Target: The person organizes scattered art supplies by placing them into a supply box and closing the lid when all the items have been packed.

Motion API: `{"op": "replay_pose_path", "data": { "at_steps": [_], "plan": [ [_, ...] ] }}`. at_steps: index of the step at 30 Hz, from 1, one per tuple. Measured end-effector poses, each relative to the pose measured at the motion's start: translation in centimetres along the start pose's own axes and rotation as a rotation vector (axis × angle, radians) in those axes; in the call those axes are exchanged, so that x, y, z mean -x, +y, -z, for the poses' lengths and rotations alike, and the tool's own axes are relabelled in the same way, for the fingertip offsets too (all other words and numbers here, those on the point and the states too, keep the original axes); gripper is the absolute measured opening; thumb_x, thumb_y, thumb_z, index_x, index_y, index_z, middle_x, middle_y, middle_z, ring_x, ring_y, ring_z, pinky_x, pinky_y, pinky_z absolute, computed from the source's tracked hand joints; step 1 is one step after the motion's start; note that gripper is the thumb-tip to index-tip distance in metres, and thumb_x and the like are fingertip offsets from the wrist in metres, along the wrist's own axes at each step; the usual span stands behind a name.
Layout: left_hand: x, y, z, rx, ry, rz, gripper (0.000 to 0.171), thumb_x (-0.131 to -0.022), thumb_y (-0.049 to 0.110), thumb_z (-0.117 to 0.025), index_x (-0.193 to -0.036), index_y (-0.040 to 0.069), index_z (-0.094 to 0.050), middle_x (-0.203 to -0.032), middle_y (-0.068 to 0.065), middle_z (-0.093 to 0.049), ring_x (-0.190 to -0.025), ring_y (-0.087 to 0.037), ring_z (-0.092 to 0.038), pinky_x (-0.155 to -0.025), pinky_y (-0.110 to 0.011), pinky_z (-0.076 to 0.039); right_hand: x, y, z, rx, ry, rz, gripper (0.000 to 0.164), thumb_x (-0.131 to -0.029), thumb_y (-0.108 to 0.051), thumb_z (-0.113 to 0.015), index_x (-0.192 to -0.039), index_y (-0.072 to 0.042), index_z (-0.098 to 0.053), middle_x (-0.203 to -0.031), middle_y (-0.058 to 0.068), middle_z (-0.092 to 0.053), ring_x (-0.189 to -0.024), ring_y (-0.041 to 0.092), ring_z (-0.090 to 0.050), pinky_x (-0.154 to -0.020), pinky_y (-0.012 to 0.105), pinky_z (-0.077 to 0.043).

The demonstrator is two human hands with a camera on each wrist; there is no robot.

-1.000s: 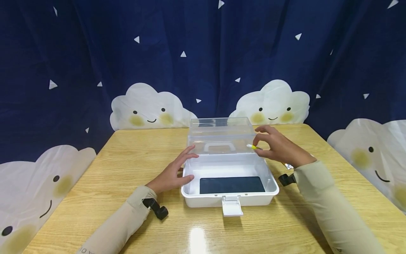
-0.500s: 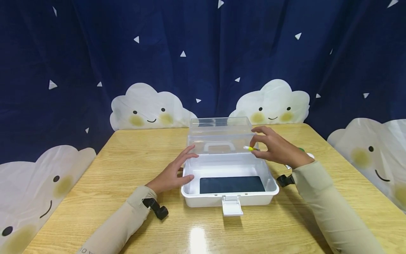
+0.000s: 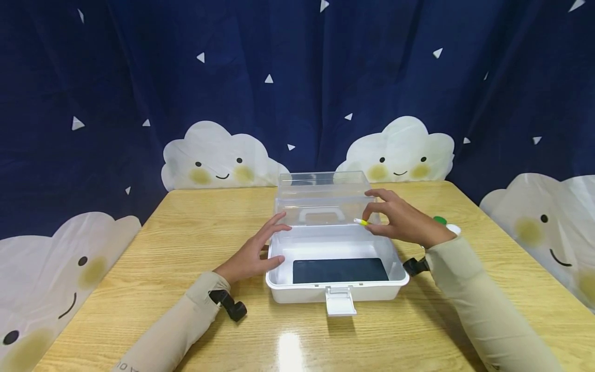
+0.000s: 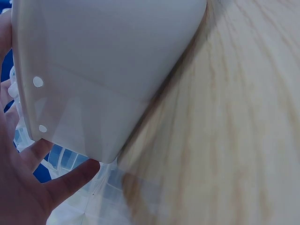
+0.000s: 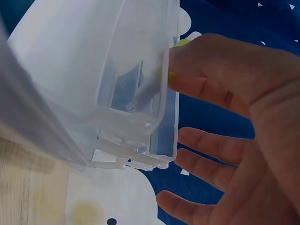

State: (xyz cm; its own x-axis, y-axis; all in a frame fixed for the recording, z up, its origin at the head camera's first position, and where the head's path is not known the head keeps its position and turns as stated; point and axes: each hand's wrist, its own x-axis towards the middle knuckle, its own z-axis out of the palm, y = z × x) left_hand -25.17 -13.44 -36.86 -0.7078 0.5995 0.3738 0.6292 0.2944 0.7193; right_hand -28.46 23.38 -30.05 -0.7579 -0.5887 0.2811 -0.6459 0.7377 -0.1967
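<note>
A white plastic box stands on the table with its clear lid raised at the back and its front latch hanging down. Inside lies a dark flat rectangle. My left hand rests at the box's left end, fingers spread, thumb and fingertips over the rim. In the left wrist view its fingers reach around the white wall. Between thumb and index finger, my right hand pinches a small white-and-yellow stick above the box's back right corner. Its exact kind is unclear.
Right of the box, partly behind my right wrist, are a green round thing and a white round thing. A blue curtain with clouds hangs behind the wooden table.
My right hand has moved slightly left and down with the stick, toward the box's inside. The green and white things have come into view behind that wrist. My left hand stays put.
</note>
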Motion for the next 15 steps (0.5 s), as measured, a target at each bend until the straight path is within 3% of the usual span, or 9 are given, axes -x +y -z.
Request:
{"op": "replay_pose_path", "data": {
  "at_steps": [15],
  "plan": [
    [0.02, 0.1, -0.06, 0.001, 0.001, 0.008, 0.059, -0.088, 0.009, -0.065, -0.142, 0.01, -0.04, -0.161, -0.008, -0.009, -0.143, -0.034, -0.022, -0.099, -0.058, -0.042, 0.0, -0.31, 0.04, 0.011, -0.039, -0.032, 0.008, -0.083, -0.02, -0.076, -0.088, -0.023, -0.071, -0.143, 0.019, -0.042, -0.13, 0.042, -0.037, -0.097, 0.061, -0.042]
  ]
}}
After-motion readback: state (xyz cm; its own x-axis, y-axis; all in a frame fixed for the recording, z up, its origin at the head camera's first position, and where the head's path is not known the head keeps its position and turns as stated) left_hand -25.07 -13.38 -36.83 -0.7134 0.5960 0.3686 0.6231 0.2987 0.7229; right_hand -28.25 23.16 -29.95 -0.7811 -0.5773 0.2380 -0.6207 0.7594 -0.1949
